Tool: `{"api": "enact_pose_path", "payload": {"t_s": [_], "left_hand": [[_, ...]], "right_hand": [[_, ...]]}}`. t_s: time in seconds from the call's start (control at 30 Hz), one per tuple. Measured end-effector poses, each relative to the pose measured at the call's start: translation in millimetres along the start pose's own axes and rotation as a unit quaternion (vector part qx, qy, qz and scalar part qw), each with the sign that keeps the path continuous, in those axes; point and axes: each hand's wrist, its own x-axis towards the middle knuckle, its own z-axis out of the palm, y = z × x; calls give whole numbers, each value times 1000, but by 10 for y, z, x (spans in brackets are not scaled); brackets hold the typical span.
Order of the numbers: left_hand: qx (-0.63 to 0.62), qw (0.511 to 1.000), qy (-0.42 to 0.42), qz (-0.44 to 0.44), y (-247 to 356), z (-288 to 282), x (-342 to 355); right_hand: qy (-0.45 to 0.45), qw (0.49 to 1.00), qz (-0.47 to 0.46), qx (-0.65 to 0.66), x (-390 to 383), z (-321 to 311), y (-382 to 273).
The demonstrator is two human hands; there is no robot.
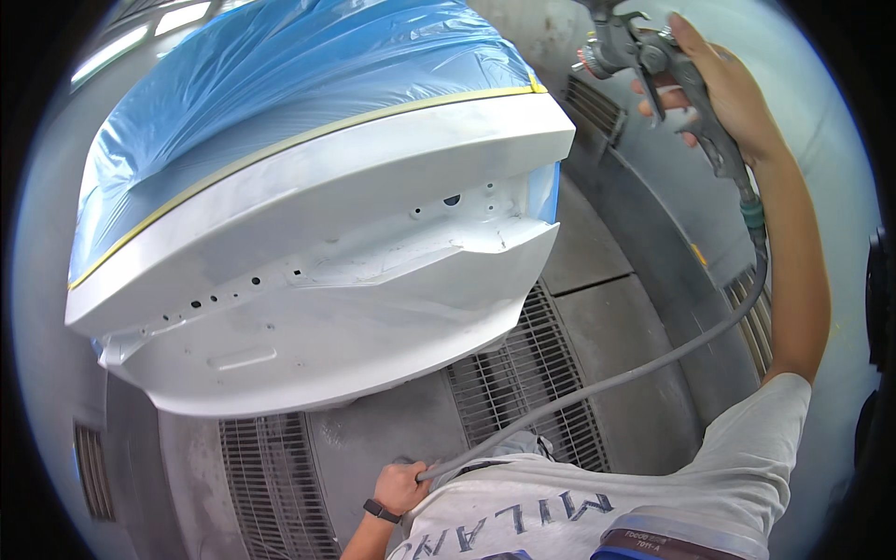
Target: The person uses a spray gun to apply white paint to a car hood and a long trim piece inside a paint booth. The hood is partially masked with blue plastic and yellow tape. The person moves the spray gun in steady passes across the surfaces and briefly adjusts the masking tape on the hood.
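Note:
My right hand [709, 89] is raised at the top right, gripping a grey spray gun [611, 51] above and right of a white car rear panel [327, 327] with several holes. A grey hose [616, 382] runs from the gun's lower end down to my left hand [399, 487] at the bottom, whose fingers are closed around it. The panel's upper part meets blue plastic film [280, 65], bordered by yellow tape [432, 97]. The gun is held away from the panel, not touching it.
Grey floor slabs [607, 327] and metal grates [513, 373] lie below the panel. Booth walls [831, 187] curve round both sides, with slatted vents [93, 467] low on them. My shirted torso fills the lower right.

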Motion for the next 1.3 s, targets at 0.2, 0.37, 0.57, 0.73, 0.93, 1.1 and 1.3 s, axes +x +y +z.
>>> {"api": "enact_pose_path", "payload": {"t_s": [0.2,0.37,0.57,0.73,0.93,1.1,1.3], "left_hand": [[-22,985,-116,125,-409,-794,34],[-47,978,-106,173,-523,-1012,134],[-56,988,-79,120,-462,-990,133],[-28,993,-83,79,-376,-991,104],[-54,996,-59,40,-184,-1013,110],[-32,997,-58,27,-180,-1037,155],[-16,996,-64,58,-370,-1006,252]], "right_hand": [[-41,991,110,-58,333,142,-729],[-48,986,115,-111,331,262,-1017],[-41,982,117,-142,599,316,-907],[-55,977,72,-193,825,419,-626],[-32,949,17,-312,945,586,-402],[-86,982,30,-167,787,569,-393],[-92,985,94,-111,646,659,-495]]}}
